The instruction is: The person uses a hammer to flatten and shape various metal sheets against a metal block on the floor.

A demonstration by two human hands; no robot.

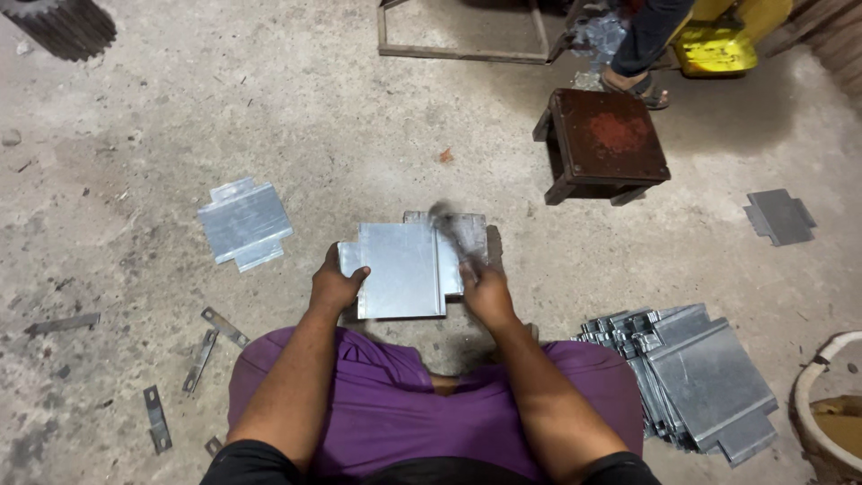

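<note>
Left hand [334, 286] pinches a metal sheet [402, 269] (concrete floor [341, 117] beneath); right hand [485, 289] grips a blurred hammer [453, 232].

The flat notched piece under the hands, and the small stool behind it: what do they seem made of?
The flat notched piece looks like thin sheet metal, perhaps galvanised: dull silver-grey with a soft sheen and crisp cut edges. The stool looks like dark painted wood or metal, its top worn to reddish patches; I cannot tell which.
</note>
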